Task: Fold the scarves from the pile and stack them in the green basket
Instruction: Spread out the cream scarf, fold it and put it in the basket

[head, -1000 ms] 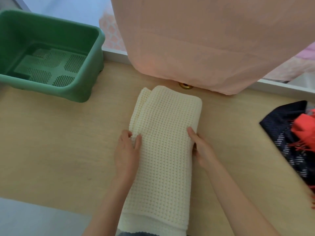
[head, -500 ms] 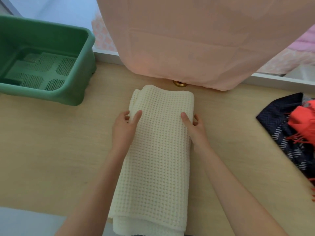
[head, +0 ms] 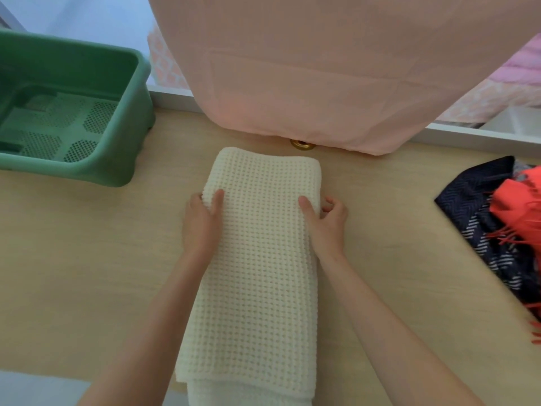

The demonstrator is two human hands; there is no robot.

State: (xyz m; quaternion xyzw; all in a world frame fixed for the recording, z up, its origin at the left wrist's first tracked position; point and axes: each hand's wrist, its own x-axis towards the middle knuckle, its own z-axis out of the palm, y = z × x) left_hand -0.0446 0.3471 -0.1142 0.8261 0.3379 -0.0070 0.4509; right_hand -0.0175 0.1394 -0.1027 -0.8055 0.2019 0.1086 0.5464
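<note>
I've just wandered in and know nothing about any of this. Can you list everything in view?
basket: one, green, empty, far left of the table
table: one, light wood, under everything
knitted scarf: one, cream, folded lengthwise, centre
navy scarf: one, dark blue with a pale pattern, right edge
fringed scarf: one, orange-red, lying on the navy scarf
hanging cloth: one, pale pink, top centre
round metal fitting: one, brass-coloured, below the cloth's hem
left hand: one, pinches the knitted scarf's left edge
right hand: one, pinches its right edge
</note>
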